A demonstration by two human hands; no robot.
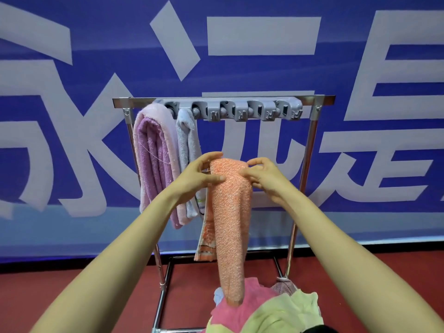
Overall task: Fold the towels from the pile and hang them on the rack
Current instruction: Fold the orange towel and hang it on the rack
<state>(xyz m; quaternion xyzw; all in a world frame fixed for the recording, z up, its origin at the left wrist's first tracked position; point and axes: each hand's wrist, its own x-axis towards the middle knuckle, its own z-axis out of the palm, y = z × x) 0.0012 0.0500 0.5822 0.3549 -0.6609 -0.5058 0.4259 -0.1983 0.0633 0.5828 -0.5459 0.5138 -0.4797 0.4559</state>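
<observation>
Towels in pink and pale yellow lie heaped in a pile (264,308) at the bottom of the frame, at the foot of the metal rack (223,100) on the red floor (72,296). Above them, my left hand (197,179) and right hand (266,179) hold a folded orange towel (230,212) by its top fold, fingers (213,178) closed on either side. Beyond, a purple towel (153,159) and a grey towel (187,145) hang from the rack's left end, before a blue banner (96,68).
</observation>
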